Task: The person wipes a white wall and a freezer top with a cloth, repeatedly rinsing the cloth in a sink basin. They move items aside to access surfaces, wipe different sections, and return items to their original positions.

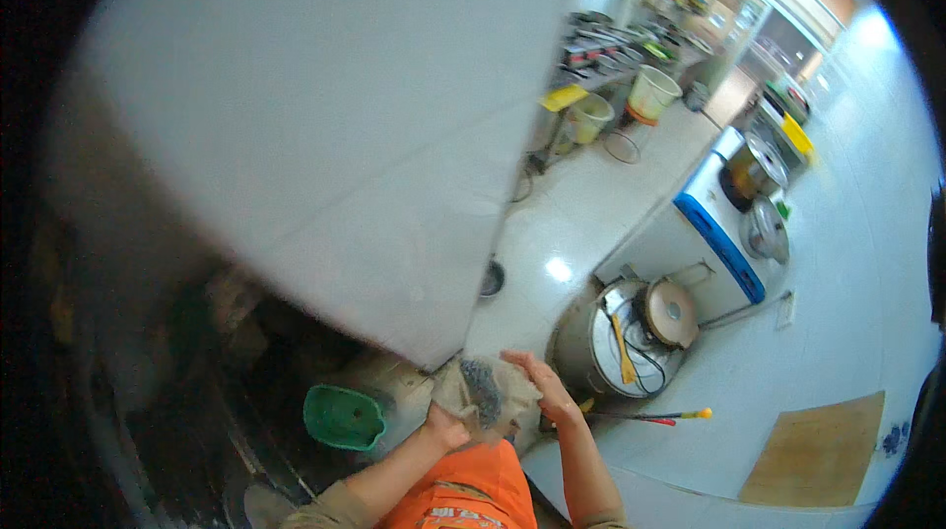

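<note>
A crumpled, pale beige cloth or sack [448, 389] with a dark grey patch is in front of my orange apron [473, 490]; blur hides its exact kind. My left hand [449, 427] is closed on its lower left side. Along the right edge of the cloth, my right hand [547, 391] stretches its fingers leftward, close to or touching it. The thumb of this hand does not show clearly. A green plastic tub [343, 418] stands on the floor left of my left forearm.
A large white panel or wall [345, 135] rises ahead on the left. At right stand a big drum-shaped pot [581, 347] with a lid and yellow spatula [623, 352] on top, and a white chest [650, 233] carrying pots. Buckets [653, 93] stand farther off by a cluttered counter.
</note>
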A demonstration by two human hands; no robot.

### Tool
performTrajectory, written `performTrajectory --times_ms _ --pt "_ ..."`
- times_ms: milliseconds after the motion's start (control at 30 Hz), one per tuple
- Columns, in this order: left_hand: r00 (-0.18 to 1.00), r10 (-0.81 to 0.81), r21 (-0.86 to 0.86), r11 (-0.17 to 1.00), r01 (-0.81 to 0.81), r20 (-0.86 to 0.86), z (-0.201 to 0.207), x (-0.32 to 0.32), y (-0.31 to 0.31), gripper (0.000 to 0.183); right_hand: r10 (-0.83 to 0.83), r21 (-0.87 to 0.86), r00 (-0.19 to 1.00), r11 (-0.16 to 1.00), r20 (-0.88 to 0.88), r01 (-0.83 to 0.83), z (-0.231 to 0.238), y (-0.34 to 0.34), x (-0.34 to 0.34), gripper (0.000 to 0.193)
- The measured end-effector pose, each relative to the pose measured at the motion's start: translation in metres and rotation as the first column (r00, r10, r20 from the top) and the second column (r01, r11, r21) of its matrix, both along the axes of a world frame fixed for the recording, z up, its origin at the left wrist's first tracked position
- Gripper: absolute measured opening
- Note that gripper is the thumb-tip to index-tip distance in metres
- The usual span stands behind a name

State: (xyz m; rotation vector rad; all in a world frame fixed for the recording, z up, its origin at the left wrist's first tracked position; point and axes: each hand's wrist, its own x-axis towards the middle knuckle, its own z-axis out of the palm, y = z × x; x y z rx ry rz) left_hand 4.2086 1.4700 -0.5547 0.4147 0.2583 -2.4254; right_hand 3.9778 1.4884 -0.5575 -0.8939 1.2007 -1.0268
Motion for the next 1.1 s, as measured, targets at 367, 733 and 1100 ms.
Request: performTrajectory --times_ms 367,733,1100 --pt "0.995 -0.097 -0.184 0.978 0.1 0.026 0.028 -0.345 -0.183 0.045 -0.515 0.118 0.857 0.853 0.036 0.508 0.037 -0.068 -0.26 0.026" --pt "0.99 -0.14 -0.131 0.982 0.137 -0.019 0.04 -0.589 -0.351 0.037 -0.827 -0.43 0.56 0.489 0.049 0.759 0.051 -0.263 -0.453 0.012" --pt "0.97 -0.23 0.023 0.972 0.232 -0.08 0.024 -0.864 -0.644 0.038 -0.933 -0.234 0.326 0.286 0.154 0.929 -0.01 -0.571 -0.71 0.025"
